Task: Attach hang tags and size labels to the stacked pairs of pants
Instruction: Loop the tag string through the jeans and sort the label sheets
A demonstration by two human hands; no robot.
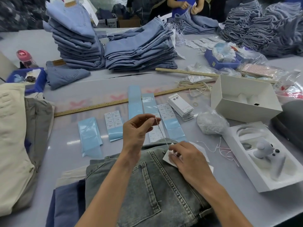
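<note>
Head view. Grey-washed pants: top of near stack, waistband away from the worker. Left hand: raised, fingertips pinched on white string, pulled taut. Right hand: pressing white hang tag at waistband. Size label strips: laid on table beyond.

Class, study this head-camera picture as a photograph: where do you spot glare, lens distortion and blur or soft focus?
Head view: glare streaks the glossy blue sticker strips; the wide lens bends the long wooden ruler and the table edges; the far jeans stacks look soft and smeared; the left hand, white string and right hand stay fairly sharp.
</note>
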